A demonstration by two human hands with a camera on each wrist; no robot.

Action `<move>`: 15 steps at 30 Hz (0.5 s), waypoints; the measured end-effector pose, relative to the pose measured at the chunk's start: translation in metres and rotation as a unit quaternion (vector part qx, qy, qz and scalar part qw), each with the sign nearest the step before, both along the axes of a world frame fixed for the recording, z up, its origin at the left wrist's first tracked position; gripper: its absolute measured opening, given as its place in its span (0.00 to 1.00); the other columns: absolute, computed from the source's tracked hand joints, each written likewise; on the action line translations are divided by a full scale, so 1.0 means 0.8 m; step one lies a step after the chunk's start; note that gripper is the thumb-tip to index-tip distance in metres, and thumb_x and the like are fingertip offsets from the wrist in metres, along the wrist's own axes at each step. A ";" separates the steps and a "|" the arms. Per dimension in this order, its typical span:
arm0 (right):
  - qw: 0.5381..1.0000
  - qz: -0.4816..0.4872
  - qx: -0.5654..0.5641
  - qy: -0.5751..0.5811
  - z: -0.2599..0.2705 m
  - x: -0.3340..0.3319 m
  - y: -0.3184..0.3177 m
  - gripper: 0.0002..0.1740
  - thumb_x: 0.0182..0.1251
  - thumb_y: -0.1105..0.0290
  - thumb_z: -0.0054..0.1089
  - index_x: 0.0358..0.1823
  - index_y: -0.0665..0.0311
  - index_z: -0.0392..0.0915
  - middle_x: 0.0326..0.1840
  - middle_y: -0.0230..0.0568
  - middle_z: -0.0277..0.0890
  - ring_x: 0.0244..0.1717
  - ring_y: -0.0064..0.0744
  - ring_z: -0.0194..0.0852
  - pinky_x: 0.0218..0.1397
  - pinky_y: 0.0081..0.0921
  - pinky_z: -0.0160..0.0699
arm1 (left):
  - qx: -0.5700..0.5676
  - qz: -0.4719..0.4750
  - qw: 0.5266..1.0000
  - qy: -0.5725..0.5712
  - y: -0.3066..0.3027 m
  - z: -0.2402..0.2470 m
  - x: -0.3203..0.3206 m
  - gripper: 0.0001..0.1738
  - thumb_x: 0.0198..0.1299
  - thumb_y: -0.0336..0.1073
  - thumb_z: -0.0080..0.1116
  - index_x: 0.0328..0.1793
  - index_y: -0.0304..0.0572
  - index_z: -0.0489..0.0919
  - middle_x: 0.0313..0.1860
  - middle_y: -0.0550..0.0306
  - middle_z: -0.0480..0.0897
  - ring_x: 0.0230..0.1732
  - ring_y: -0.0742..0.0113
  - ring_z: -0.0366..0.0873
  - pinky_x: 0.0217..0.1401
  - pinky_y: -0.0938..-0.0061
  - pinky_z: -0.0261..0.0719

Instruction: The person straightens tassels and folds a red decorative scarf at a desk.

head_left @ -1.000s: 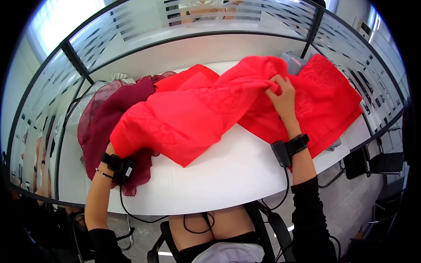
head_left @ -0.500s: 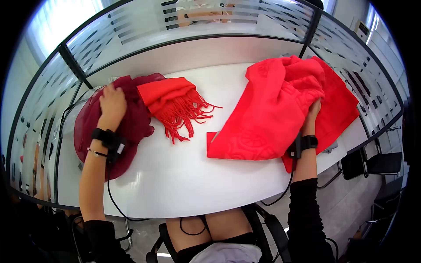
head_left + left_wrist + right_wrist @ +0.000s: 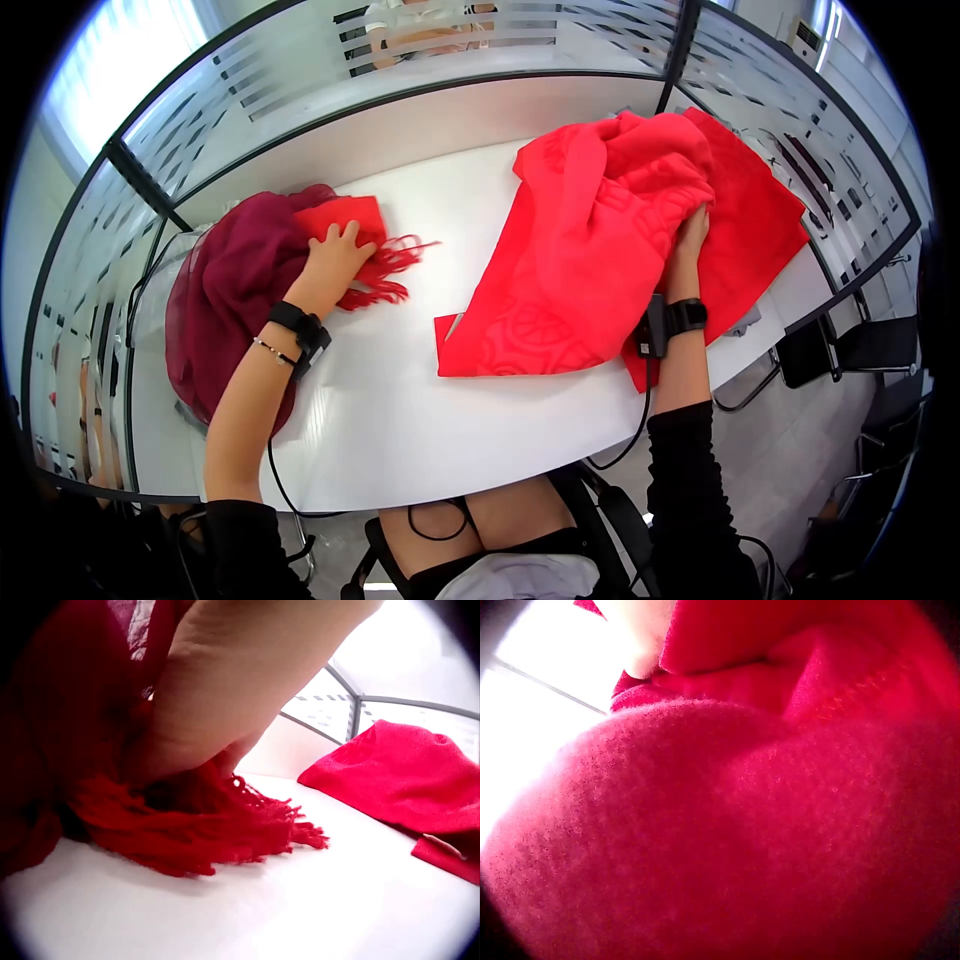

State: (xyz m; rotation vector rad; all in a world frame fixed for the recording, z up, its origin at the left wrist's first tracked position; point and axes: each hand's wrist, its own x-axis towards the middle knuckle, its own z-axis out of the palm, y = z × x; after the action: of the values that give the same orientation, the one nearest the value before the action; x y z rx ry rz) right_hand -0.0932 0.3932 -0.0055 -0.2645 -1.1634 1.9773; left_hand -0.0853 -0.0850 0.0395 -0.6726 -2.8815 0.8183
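Observation:
At the left of the head view, my left hand [image 3: 335, 268] has its bent fingers spread over a fringed red cloth [image 3: 352, 212], gathering it against a maroon sheer cloth [image 3: 235, 265]. The left wrist view has this hand [image 3: 232, 682] reaching down into the red fringe [image 3: 187, 832], fingertips hidden. On the right, my right hand [image 3: 690, 238] grips the side of a large patterned red cloth [image 3: 590, 240], its fingers partly hidden in the folds. That cloth [image 3: 705, 825] fills most of the right wrist view, where part of a finger [image 3: 646, 637] shows.
A white table [image 3: 400, 420] curves round in front, with a framed partition [image 3: 420, 130] along its back and sides. More red cloth [image 3: 755, 200] lies flat at the right, with grey material [image 3: 745, 322] beneath its edge. A cable hangs from each wrist camera.
The large red cloth was drawn over to the right and now lies bunched there. My left hand has gone from the maroon cloth to the fringed one, which is more bunched and covered.

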 end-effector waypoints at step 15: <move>1.000 -0.012 0.016 0.014 -0.021 -0.022 0.012 0.23 0.71 0.57 0.47 0.57 0.69 0.67 0.54 0.42 0.71 0.50 0.33 0.72 0.52 0.28 0.73 | -0.060 0.149 0.958 0.238 -0.297 0.096 -0.010 0.08 0.54 0.31 0.50 0.38 0.43 0.78 0.49 0.52 0.72 0.51 0.53 0.71 0.45 0.63 0.75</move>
State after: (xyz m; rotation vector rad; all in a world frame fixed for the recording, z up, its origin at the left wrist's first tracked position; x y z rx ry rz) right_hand -0.1109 0.4029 -0.0227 -0.2334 -1.1684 1.9331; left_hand -0.0933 -0.3226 0.1161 -0.0251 -2.5287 1.0287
